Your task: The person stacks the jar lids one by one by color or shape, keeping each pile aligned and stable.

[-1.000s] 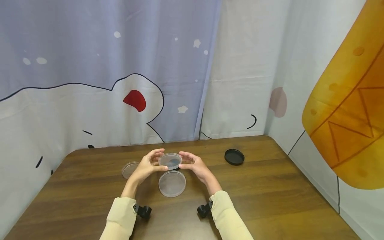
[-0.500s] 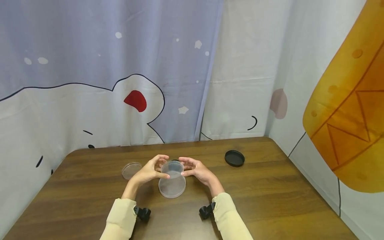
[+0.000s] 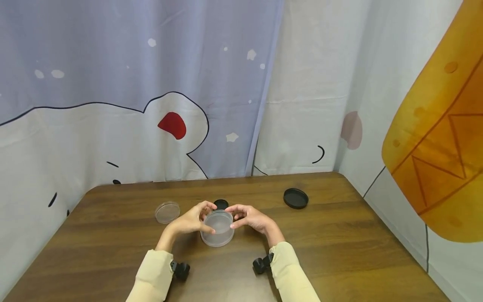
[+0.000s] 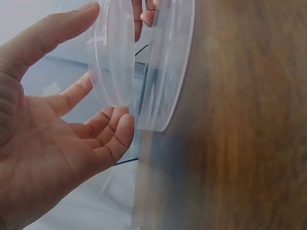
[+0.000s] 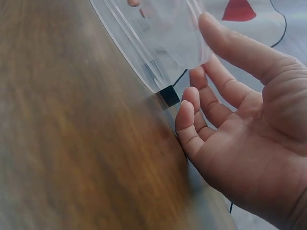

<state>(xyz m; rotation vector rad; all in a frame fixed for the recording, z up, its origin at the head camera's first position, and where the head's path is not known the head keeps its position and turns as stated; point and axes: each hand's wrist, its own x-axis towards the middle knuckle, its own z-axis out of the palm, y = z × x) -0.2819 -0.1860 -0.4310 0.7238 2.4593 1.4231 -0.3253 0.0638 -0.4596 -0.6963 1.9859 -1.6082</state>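
Note:
In the head view my left hand (image 3: pixel 190 220) and right hand (image 3: pixel 254 218) hold a clear petri dish (image 3: pixel 218 221) from opposite sides, thumbs on the near side and fingers behind. Beneath it stands a wider clear dish (image 3: pixel 216 242) on the table, mostly covered by the held one from above. In the left wrist view a narrow gap separates the held dish (image 4: pixel 112 57) from the wider dish (image 4: pixel 170 67). The right wrist view shows my right thumb and index finger at the held dish's rim, the other fingers curled below it.
Just behind the held dish lies a small black round piece (image 3: pixel 221 204). Another clear dish (image 3: pixel 167 212) is to the left, and a shallow black dish (image 3: pixel 296 198) sits at the back right of the wooden table (image 3: pixel 339 251). Curtains (image 3: pixel 302 105) hang behind.
Both hands have brought the clear petri dish toward me and down, from behind the wider dish to over it. The small black piece behind has come into view.

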